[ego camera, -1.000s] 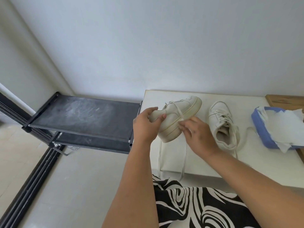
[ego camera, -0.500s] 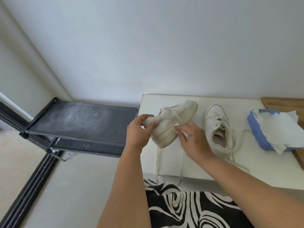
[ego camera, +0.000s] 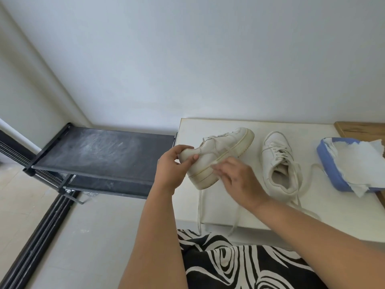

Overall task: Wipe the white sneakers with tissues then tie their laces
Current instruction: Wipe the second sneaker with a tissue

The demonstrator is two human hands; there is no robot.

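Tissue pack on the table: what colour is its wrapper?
Blue tissue pack, with white tissues spilling from its top; shows clearly in the head view.

— Where's the first sneaker (ego camera: 218, 155)?
— Off the counter (ego camera: 325, 205), tilted on its side, sole edge facing us, toe toward one o'clock, its untied laces (ego camera: 199, 209) dangling past the counter's front edge.
— And the other sneaker (ego camera: 279, 163)?
— At its three o'clock, upright on the counter, toe pointing to twelve, laces loose. Blue tissue pack (ego camera: 341, 165) farther toward three, white sheets spilling out.

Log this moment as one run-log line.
step: wiping | left hand: grips held sneaker heel | right hand: rubs its sole edge, tissue barely visible | second sneaker: on white table, untied
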